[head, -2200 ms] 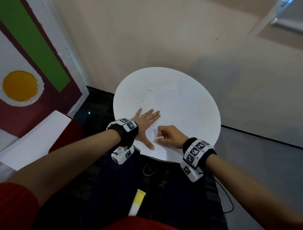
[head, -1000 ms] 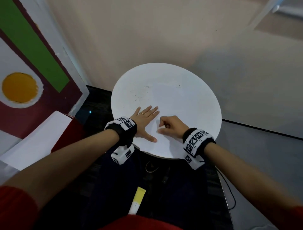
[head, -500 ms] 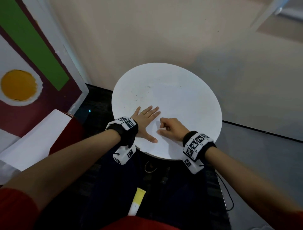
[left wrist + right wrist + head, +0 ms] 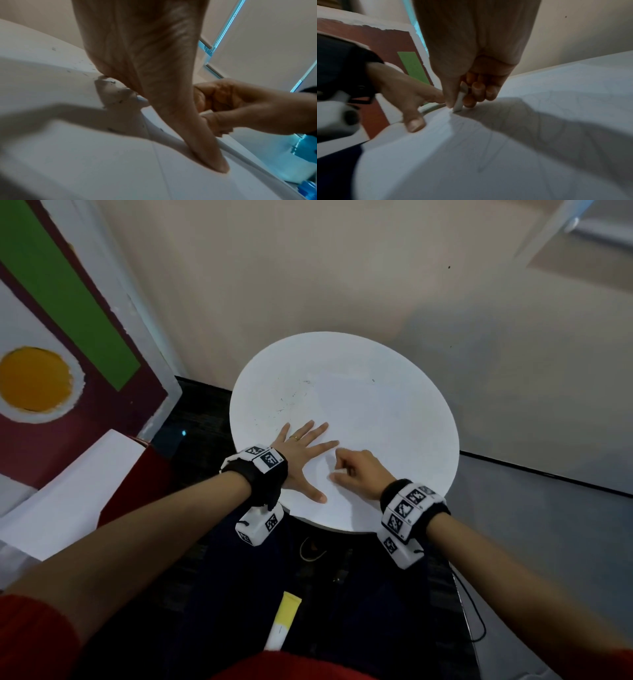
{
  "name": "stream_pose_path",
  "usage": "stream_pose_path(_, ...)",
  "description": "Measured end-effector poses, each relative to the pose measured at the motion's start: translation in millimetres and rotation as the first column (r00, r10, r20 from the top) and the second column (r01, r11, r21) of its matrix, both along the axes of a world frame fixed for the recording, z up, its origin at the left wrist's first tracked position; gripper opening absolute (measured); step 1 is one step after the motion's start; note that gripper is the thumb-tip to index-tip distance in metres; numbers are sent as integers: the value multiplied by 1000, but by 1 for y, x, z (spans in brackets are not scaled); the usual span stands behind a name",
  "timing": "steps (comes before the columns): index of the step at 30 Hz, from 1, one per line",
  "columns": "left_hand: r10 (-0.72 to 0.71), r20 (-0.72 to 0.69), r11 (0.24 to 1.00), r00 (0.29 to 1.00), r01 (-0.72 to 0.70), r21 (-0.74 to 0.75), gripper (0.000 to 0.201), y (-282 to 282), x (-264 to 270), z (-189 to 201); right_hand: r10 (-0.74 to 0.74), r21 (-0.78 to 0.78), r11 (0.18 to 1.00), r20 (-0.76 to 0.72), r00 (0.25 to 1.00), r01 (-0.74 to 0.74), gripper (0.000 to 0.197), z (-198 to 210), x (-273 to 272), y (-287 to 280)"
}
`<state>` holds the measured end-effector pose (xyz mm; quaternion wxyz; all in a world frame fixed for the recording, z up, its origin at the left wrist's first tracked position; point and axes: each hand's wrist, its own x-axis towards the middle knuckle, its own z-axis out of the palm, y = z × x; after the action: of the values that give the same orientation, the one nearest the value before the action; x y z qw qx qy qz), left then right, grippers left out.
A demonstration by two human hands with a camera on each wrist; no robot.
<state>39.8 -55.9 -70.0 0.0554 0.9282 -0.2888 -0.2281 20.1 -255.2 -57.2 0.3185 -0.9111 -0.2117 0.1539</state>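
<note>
A white paper sheet point(image 4: 370, 419) lies on a round white table point(image 4: 435, 419). My left hand point(image 4: 301, 451) rests flat on the sheet with fingers spread; the left wrist view shows its thumb point(image 4: 211, 155) pressing the paper point(image 4: 197, 186). Just to its right, my right hand point(image 4: 354, 469) is curled and pinches a small white stick point(image 4: 459, 100) between thumb and fingers. The stick's lower end touches the paper point(image 4: 505, 148). From the left wrist, the right hand point(image 4: 240, 105) shows beyond the thumb. What the stick is made of I cannot tell.
A maroon board point(image 4: 68, 337) with a green stripe and a yellow circle leans at the left. A white slab point(image 4: 68, 501) on something red sits below it. A yellow and white tube point(image 4: 284, 621) lies on my lap. A beige wall stands close behind the table.
My right hand with the stick has shifted slightly farther onto the sheet, away from the table's near edge. The left hand stays flat in the same spot.
</note>
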Motion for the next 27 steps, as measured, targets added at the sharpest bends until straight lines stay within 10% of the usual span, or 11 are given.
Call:
stream_pose_path(19,43,3,999,999,-43,-33,142,0,-2,3,50,-16,999,-30,998,-50,26,5,17,16)
stream_pose_path(27,15,12,999,1000,-15,-32,137,0,-2,1,-164,168,970,-83,983,176,9,5,4,15)
